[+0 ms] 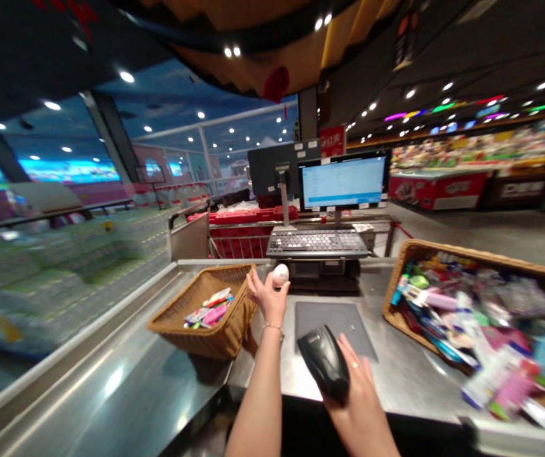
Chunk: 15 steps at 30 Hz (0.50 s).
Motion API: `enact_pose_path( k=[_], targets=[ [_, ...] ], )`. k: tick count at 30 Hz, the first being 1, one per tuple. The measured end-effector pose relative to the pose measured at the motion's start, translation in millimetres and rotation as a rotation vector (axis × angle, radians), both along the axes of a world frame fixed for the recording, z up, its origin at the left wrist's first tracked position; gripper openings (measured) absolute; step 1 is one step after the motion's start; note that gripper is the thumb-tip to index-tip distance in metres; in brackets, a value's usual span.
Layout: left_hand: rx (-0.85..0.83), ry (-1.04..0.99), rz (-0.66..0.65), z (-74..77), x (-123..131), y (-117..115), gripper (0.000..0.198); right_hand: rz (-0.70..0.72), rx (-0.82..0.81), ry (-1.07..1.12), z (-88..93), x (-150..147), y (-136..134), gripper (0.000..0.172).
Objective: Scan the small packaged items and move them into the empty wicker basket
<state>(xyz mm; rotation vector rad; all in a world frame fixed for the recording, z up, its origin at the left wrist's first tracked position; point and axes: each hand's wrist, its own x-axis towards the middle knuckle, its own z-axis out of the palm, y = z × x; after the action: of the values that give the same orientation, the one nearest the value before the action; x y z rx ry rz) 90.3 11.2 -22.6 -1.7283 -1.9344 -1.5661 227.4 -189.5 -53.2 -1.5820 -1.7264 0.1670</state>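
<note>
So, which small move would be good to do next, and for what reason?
Probably bring the black scanner closer to the white round item: the right hand grips the scanner while the left hand holds the item up near the left wicker basket, and a visible gap separates the two. Whether it is already scanned, I cannot tell.

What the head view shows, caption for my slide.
Left hand holds a round white item; right hand grips a black scanner.

From here I count two baskets [218, 343], two monitors [343, 182], one keyboard [317, 241], one mat [322, 312], one scanner [326, 363], one white item [281, 274]
</note>
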Motion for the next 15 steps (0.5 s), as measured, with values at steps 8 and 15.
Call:
enact_pose_path(
  k=[8,15],
  targets=[
    [-0.002,0.004,0.019,5.2,-10.9,-1.4,0.031,0.027,-0.022,0.022,-0.2,-5.0,1.0,0.06],
    [-0.015,-0.005,0.033,6.0,-14.9,-2.9,0.034,0.045,-0.043,0.014,1.3,-7.9,1.7,0.059]
  ],
)
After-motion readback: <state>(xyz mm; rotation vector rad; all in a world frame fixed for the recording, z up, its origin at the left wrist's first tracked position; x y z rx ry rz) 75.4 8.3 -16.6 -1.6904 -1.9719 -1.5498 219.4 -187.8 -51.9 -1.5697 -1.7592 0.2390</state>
